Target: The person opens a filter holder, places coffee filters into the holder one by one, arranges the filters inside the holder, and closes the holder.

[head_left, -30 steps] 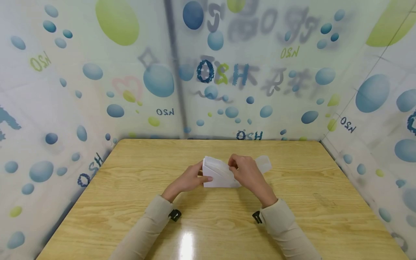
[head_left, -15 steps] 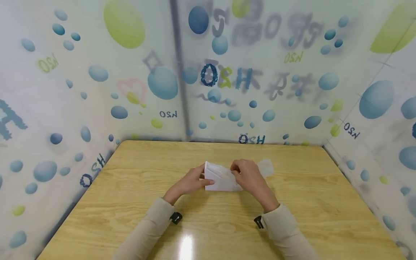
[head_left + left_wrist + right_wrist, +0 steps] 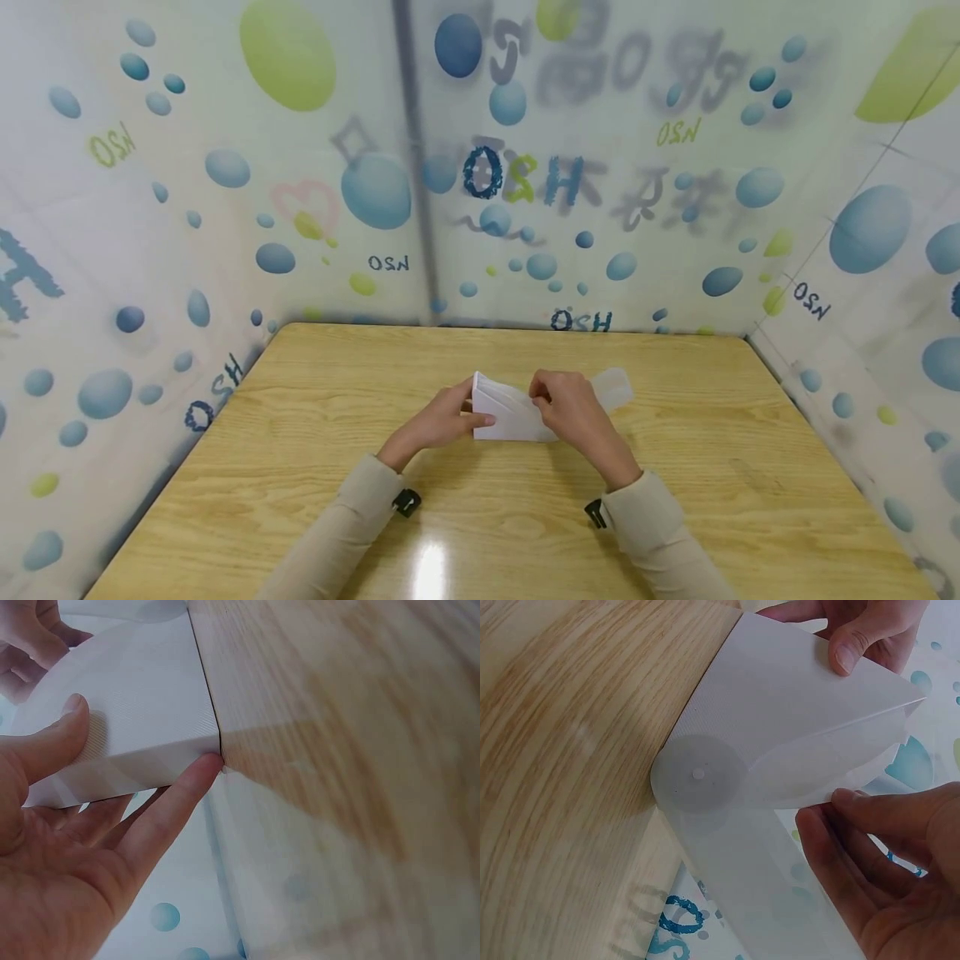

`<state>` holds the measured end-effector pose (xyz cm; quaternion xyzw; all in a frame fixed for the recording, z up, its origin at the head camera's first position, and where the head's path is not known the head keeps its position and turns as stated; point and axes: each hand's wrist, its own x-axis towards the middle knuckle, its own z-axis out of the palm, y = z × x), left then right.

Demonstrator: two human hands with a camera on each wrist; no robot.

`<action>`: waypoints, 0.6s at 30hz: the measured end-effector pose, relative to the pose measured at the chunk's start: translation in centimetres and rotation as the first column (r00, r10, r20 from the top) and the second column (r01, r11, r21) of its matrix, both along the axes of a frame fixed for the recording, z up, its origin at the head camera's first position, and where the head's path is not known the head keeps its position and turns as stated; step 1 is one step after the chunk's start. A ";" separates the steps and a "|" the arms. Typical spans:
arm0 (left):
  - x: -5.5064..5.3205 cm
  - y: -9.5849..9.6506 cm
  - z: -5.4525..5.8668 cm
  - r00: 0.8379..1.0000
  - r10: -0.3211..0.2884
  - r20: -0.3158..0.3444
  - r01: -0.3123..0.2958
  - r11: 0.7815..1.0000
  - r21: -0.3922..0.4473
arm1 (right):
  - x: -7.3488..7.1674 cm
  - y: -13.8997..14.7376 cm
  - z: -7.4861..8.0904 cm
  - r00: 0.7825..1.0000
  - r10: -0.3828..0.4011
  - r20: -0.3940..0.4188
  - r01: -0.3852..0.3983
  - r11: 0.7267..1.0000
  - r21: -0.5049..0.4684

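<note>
A white box [image 3: 513, 423] with a slanted, curved upper edge stands on its long side on the table. My left hand [image 3: 438, 417] holds its left end, thumb on the near face and other fingers round the far side and end. In the right wrist view, a translucent lid [image 3: 757, 877] is swung out around a round pivot [image 3: 698, 774] at the box's lower corner. My right hand [image 3: 572, 410] pinches a thin, pale edge [image 3: 817, 799] along the box's open top between thumb and index finger. What lies inside is mostly hidden.
The wood-grain table [image 3: 337, 358] has its far edge against a wall curtain [image 3: 525, 108] printed with blue and green dots. More curtain hangs on both sides. Black straps [image 3: 407, 502] show at the sleeve cuffs.
The head view has shifted slightly since one second ago. Both hands keep nearly the same place on the box; the pale edge at its top bulges a little more than half a second ago.
</note>
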<state>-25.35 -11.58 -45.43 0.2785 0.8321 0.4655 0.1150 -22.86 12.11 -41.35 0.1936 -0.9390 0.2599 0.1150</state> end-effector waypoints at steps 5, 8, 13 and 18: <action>0.0 0.1 0.0 1.000 0.002 0.005 -0.002 1.000 -0.001 | 0.1 0.0 -0.1 1.000 0.009 -0.028 -0.008 1.000 0.023; 0.0 0.0 0.0 1.000 -0.004 0.001 0.004 1.000 0.004 | 0.0 -0.1 -0.1 1.000 0.007 -0.029 -0.006 0.999 0.035; 0.0 0.0 0.1 1.000 -0.011 0.000 0.011 1.000 0.008 | 0.0 -0.2 -0.2 1.000 0.006 -0.029 -0.005 0.999 0.048; 0.1 -0.1 0.2 1.000 -0.012 -0.006 0.012 1.000 0.002 | -0.1 -0.2 -0.3 0.999 0.000 -0.034 0.001 0.999 0.053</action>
